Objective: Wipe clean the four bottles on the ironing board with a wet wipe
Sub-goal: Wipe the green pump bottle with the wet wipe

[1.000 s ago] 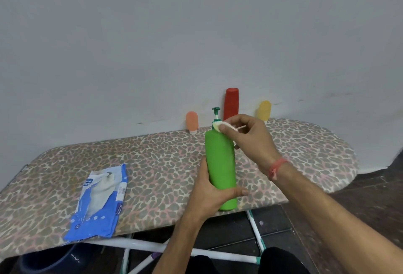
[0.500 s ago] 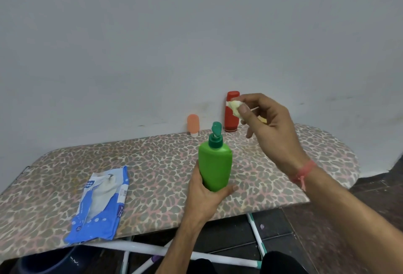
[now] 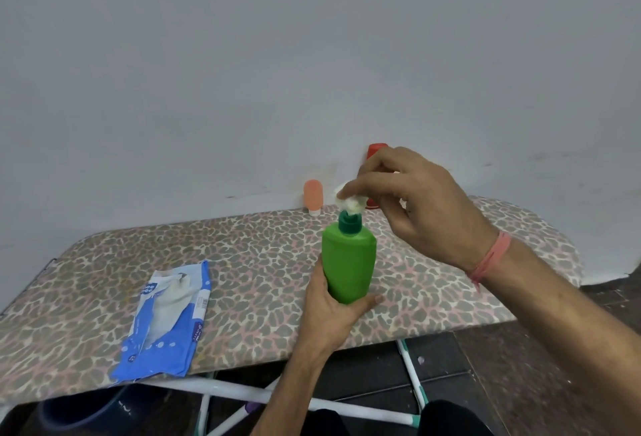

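Two hands work on one green pump bottle [image 3: 348,262], held upright above the near edge of the leopard-print ironing board [image 3: 260,262]. The left hand [image 3: 333,310] grips the bottle's lower body, fingers wrapped behind it and the thumb across the front near its base. The right hand [image 3: 416,203] pinches a crumpled white wet wipe [image 3: 350,201] between fingertips and thumb and presses it onto the top of the bottle's dark green pump head [image 3: 348,222]. A pink thread band [image 3: 489,258] circles the right wrist.

At the far edge of the board, against the grey wall [image 3: 242,71], a small orange bottle [image 3: 313,196] stands upright on its white cap. A red bottle [image 3: 376,150] stands just to its right, mostly hidden behind the right hand, with only its top and a sliver near its base showing. No fourth bottle can be made out; the right hand covers that stretch of the board.

On the board's left part, well apart from the bottles, lies a blue and white wet wipe pack [image 3: 166,321], flat and opened. White metal legs [image 3: 242,397] of the board cross below its near edge over a dark floor.
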